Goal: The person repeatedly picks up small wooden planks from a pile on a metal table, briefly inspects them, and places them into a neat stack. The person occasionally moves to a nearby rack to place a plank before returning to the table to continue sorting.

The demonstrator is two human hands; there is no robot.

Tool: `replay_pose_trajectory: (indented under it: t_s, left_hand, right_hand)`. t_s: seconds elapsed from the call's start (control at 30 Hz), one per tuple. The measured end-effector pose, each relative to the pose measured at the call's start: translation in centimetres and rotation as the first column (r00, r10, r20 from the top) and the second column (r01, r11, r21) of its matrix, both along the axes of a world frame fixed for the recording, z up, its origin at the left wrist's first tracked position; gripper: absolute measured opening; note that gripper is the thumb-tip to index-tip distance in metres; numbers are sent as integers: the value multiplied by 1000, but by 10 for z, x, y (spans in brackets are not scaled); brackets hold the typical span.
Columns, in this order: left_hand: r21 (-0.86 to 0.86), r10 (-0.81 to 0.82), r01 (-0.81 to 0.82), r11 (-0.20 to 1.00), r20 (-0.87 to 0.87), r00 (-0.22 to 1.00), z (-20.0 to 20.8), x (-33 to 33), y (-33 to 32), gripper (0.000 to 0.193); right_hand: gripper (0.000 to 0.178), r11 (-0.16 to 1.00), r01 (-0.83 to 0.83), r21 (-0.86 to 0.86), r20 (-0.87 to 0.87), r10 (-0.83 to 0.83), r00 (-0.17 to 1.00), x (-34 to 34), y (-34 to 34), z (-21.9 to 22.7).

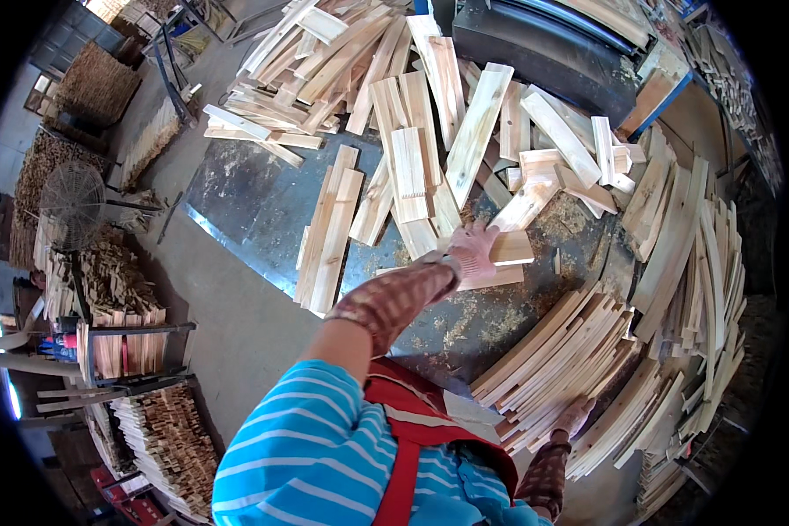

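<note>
My left hand (473, 249), in a pink glove, reaches out over the metal table (412, 329). It lies on short pale boards, its fingers stretched out and a little apart. One short board (512, 248) sticks out to the right of the palm, and a longer board (528, 203) slants away beyond the fingertips. Low on the right, my right hand (572, 415), gloved too, is against the near end of a neat stack of narrow boards (557, 359). Its fingers are too small and too hidden to read.
Loose boards (346, 66) are heaped at the table's far side, before a dark machine (543, 57). Two longer boards (329, 232) lie left of my arm. More strips (706, 272) are piled along the right. A fan (72, 203) and wood stacks (167, 447) stand at left.
</note>
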State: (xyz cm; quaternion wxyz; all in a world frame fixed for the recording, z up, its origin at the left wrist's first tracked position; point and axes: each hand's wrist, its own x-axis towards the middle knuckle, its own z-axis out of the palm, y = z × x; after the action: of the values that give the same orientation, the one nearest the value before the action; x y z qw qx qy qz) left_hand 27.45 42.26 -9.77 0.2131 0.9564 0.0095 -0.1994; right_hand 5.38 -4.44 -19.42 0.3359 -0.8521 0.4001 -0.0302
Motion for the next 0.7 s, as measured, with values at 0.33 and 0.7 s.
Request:
replay_pose_trajectory:
  t_s: [0.33,0.7]
  left_hand:
    - [-820,483,-568,-73,-528,699,7,-114,160,60]
    - [-837,788,-436,-332,-500,359,32,-159,259,51]
  right_hand:
    - [55,944,-328,18,354,301,886,108,150,-1]
    - [93,205,-856,-474,-166,935,315,268,612,68]
